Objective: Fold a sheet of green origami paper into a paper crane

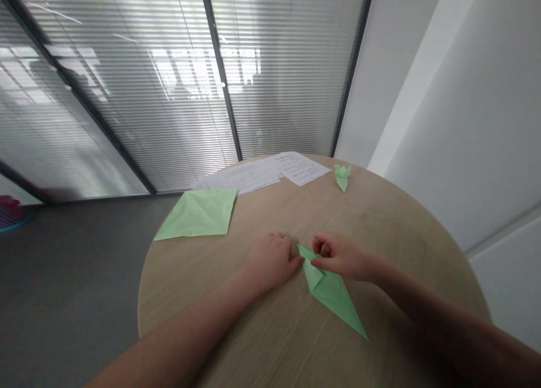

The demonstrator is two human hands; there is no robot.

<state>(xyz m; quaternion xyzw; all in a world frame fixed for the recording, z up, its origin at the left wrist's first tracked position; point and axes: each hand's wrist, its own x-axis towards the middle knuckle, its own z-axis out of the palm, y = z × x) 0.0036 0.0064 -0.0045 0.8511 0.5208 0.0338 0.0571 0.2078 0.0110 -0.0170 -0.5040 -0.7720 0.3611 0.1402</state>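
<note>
A light green sheet of origami paper (333,298), folded into a long pointed shape with a smaller flap near its far end, lies on the round table. Beside its left edge rests my left hand (273,258), palm down, fingers along the tabletop and thumb apart, its tip at the paper's edge. My right hand (340,257) is over the far right part of the paper. Its fingers are curled in, and the thumb presses on the flap; the paper's edge under the fingers is partly hidden.
A creased green square sheet (200,213) lies at the table's left edge. Printed white papers (270,171) overlap at the back. A small folded green paper figure (342,176) sits at the back right. Beyond the wooden table (393,230) are glass panels with blinds and a white wall.
</note>
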